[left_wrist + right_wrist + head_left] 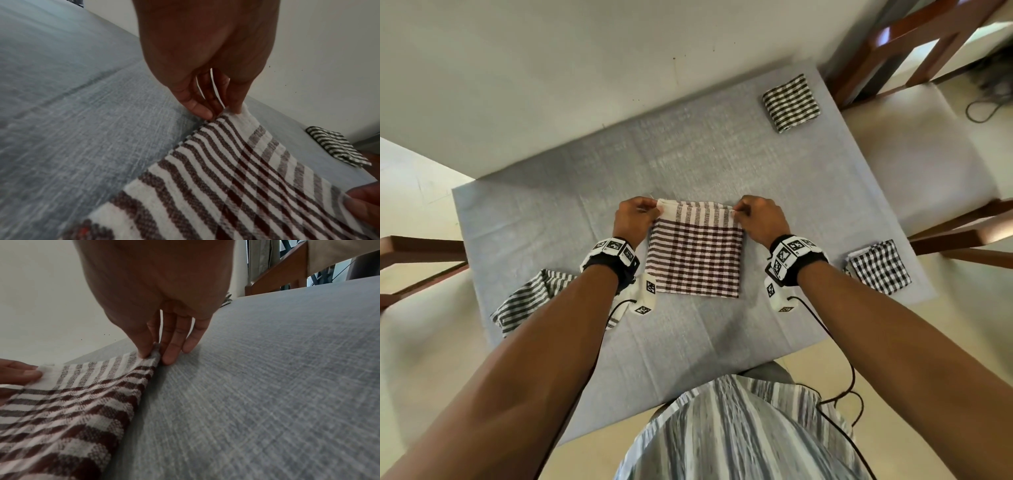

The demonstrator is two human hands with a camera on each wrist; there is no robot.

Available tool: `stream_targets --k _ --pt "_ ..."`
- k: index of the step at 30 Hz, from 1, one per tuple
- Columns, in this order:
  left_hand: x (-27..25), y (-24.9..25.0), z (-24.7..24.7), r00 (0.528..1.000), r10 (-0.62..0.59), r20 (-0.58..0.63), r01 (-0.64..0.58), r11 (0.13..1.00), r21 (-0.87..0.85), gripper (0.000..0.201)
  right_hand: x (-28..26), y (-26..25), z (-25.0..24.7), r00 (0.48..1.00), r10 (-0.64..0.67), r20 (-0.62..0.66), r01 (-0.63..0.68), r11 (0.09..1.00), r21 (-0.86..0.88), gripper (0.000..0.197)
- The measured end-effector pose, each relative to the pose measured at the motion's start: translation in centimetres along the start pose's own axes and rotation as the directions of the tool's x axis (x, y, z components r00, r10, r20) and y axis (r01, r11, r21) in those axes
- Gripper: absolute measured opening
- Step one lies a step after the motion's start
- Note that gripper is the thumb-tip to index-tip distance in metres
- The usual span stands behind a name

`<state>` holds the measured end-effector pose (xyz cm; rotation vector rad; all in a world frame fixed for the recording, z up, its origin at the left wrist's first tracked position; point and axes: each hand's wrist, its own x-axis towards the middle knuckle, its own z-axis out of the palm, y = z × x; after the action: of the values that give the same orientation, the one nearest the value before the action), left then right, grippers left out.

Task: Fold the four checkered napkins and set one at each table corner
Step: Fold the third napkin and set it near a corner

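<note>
Striped shirt fabric (739, 435) fills the bottom of the head view, at 6 o'clock, with two bare forearms reaching up from it over a table covered in grey cloth (571, 212).

At the centre of the table lies a brown-and-white checkered napkin (697, 253), folded into a rough square. Its far edge shows a band of pale stripes. The left hand (635, 217) pinches the napkin's far left corner between thumb and fingertips, at about 11 o'clock from the napkin's middle. The right hand (762, 219) pinches the far right corner, at about 1 o'clock. In the right wrist view the thumb (141, 344) presses the bunched corner against the index finger, while the other fingers (174, 344) point down and touch the grey cloth just beside the napkin. In the left wrist view the thumb and fingertips (197, 107) close on the white corner the same way.

Three more napkins sit on the table. A folded black-and-white one (791, 102) lies at the far right corner, at 1 o'clock. A second folded black-and-white one (878, 267) lies at the near right corner, at 3 o'clock. A loosely lying grey striped one (524, 301) sits near the left edge at 8 o'clock, partly under the left forearm.

Wooden chairs (914, 44) stand beside the table. Each wrist wears a band with black-and-white markers (614, 250).
</note>
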<state>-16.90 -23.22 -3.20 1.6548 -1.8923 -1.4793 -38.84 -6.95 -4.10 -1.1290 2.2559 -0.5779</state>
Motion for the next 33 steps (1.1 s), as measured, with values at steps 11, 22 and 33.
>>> stream_targets --k 11,22,33 --pt "1.3 0.5 0.2 0.989 0.135 0.055 -0.145 0.947 0.285 0.039 0.9 0.1 0.3 1.000 -0.007 0.015 0.007 1.000 -0.018 0.031" --pt "1.9 1.4 0.2 0.967 0.173 0.188 -0.249 0.808 0.535 0.021 0.7 -0.3 -0.2 0.999 -0.036 0.034 0.032 0.991 0.128 0.015" --pt "1.0 2.5 -2.0 0.980 -0.004 0.197 -0.014 0.996 0.088 0.021 -0.3 0.0 -1.0 0.998 -0.053 0.021 0.044 0.957 0.286 0.012"
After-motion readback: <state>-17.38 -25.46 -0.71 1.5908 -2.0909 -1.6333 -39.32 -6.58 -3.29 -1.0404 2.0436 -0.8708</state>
